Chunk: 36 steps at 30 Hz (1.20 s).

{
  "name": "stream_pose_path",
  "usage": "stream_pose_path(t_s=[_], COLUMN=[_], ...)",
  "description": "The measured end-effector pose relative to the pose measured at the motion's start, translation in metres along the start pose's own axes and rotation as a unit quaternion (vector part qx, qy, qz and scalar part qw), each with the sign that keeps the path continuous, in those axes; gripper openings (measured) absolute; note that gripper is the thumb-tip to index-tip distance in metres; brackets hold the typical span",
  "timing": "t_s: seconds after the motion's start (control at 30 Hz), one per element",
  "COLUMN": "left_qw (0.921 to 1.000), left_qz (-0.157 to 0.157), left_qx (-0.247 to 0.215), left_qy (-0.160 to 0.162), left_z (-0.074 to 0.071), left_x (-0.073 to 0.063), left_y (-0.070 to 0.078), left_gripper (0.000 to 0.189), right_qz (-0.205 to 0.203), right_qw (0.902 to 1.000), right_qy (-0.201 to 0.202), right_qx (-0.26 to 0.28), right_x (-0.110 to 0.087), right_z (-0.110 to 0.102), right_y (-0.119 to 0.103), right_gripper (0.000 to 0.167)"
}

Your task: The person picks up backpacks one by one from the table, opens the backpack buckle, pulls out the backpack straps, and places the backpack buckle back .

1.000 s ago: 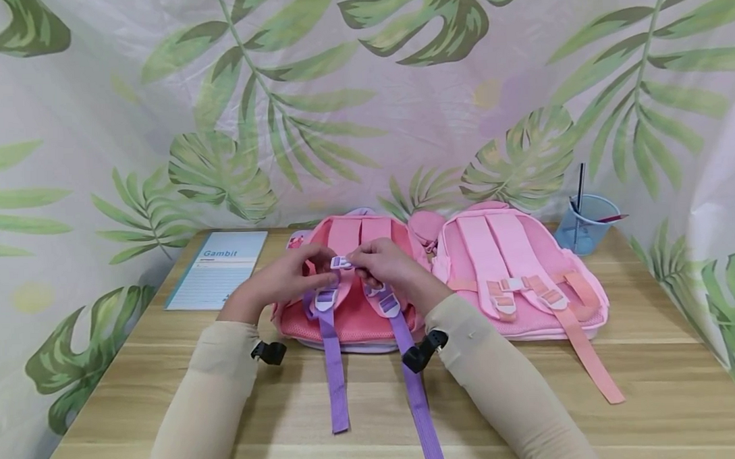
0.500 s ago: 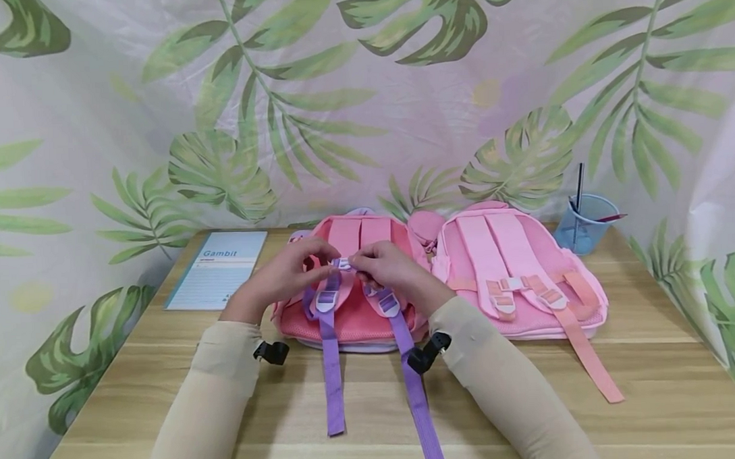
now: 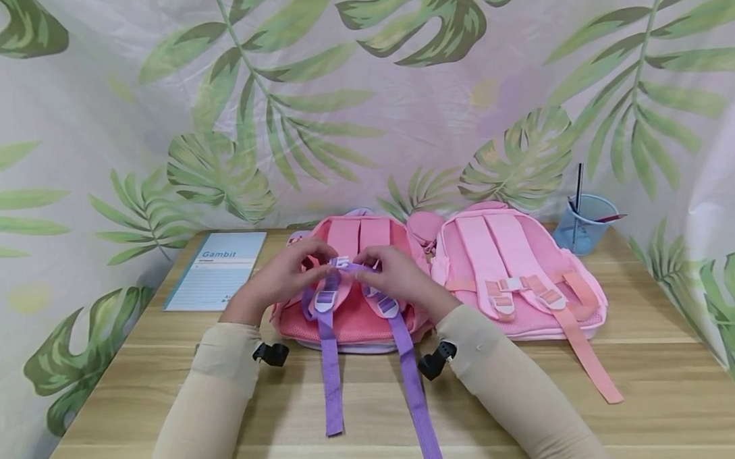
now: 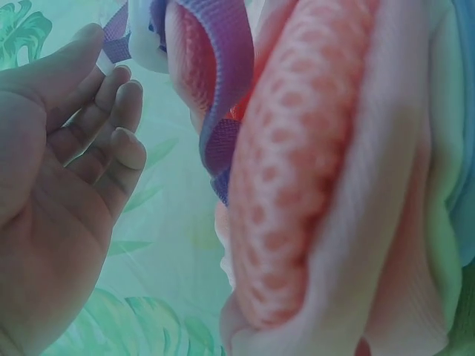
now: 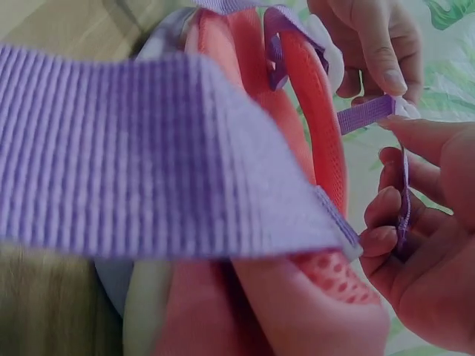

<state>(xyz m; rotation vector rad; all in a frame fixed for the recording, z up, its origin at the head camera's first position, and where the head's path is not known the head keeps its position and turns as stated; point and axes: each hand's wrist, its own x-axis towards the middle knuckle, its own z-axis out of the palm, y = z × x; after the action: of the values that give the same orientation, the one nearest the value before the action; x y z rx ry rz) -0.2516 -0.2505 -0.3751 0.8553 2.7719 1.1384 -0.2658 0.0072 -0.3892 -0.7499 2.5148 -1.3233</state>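
A white plastic side-release buckle (image 3: 342, 262) on purple webbing is held above the back of the coral-pink backpack (image 3: 355, 331). My left hand (image 3: 288, 271) pinches it from the left between thumb and fingertips. My right hand (image 3: 398, 277) pinches the purple strap (image 3: 361, 266) just right of the buckle. In the right wrist view, the right hand (image 5: 438, 222) has its thumb near the buckle (image 5: 404, 109) and the strap running down by its fingers. The left wrist view shows my left hand (image 4: 67, 141), its fingertips by the purple webbing (image 4: 116, 37). Fingers partly hide the buckle.
A light pink backpack (image 3: 465, 253) with a fastened white chest buckle (image 3: 512, 284) lies to the right. Two loose purple strap ends (image 3: 332, 386) hang toward the front. A notebook (image 3: 217, 272) lies left; a blue pen cup (image 3: 577, 232) stands at the back right.
My right hand has shifted slightly right and down from the buckle, so purple strap now shows between its fingers and the buckle. The left hand stays nearly in place, holding the buckle.
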Motion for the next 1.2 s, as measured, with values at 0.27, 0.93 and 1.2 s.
stream_pose_path(t_s=[0.27, 0.93, 1.2], left_qw=[0.9999, 0.9999, 0.9998], left_qz=[0.011, 0.007, 0.009], left_qx=[-0.004, -0.007, -0.016], left_qy=[0.008, 0.002, 0.005], left_z=[0.001, 0.001, 0.003], left_x=[0.000, 0.000, 0.001], left_y=[-0.003, -0.001, -0.003], left_gripper=[0.020, 0.022, 0.021], right_qz=[0.069, 0.113, 0.117], right_qw=[0.9884, 0.9754, 0.9699], right_qy=[-0.011, -0.034, -0.038], right_qx=[0.135, 0.186, 0.210], right_x=[0.004, 0.014, 0.014], right_z=[0.001, 0.008, 0.006], right_y=[-0.003, -0.011, -0.009], right_gripper=[0.020, 0.021, 0.022])
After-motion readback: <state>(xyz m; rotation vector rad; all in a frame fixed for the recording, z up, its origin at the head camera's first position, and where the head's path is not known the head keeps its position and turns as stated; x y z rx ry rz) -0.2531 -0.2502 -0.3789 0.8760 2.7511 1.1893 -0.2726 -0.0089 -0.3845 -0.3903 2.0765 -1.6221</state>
